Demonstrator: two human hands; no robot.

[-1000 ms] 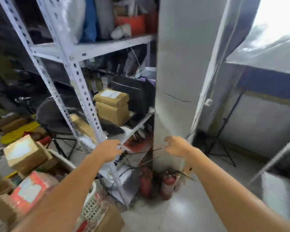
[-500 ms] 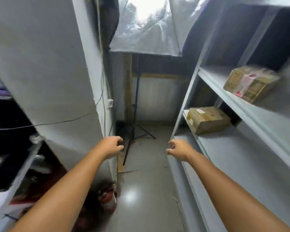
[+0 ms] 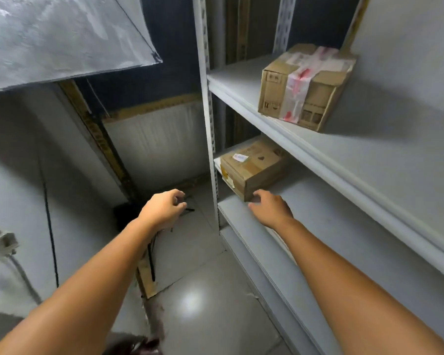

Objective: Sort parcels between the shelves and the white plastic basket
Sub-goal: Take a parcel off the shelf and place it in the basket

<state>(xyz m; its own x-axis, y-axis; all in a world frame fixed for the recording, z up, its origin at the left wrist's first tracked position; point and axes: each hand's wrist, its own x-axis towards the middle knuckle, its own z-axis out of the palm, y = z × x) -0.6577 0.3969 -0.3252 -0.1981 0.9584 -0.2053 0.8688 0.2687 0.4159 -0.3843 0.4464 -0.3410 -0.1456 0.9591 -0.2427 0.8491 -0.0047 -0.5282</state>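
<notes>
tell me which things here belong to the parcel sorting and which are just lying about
Job in hand:
taped parcel on the upper shelf
labelled parcel on the lower shelf
right hand at that parcel's near corner
left hand, holding nothing

Lying about:
silver sheet
black cable
black stand

Big shiny silver sheet (image 3: 57,34) hangs top L. Thin black wire (image 3: 49,226) runs down the grey wall (image 3: 16,155). Wavy white wall (image 3: 159,134) at back. Shiny grey floor (image 3: 203,272) w/ a bright light spot.
</notes>
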